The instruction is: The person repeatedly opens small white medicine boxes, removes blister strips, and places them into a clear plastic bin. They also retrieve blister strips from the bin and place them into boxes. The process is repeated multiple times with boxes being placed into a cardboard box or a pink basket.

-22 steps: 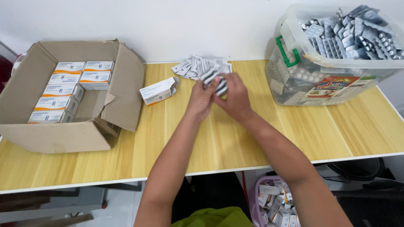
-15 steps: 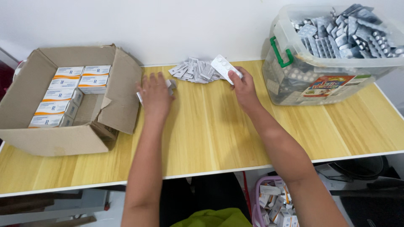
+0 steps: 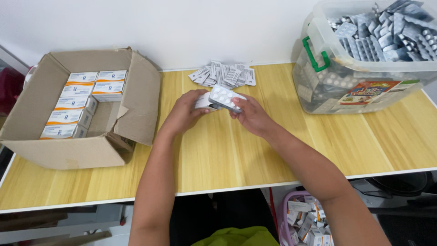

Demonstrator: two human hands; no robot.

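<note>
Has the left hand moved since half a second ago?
Yes. The left hand moved right, away from the cardboard box, joining the right hand.

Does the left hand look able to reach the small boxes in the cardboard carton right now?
Probably not at once: the left hand is holding a small box. Otherwise the way looks free, since the carton stands open and the small boxes lie uncovered.

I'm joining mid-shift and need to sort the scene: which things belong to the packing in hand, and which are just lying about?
In hand:
left hand on the small carton
right hand holding the blister strip
pile of folded leaflets
clear bin of blister strips
cardboard box of filled cartons

Lying about:
basket of cartons under the table
</note>
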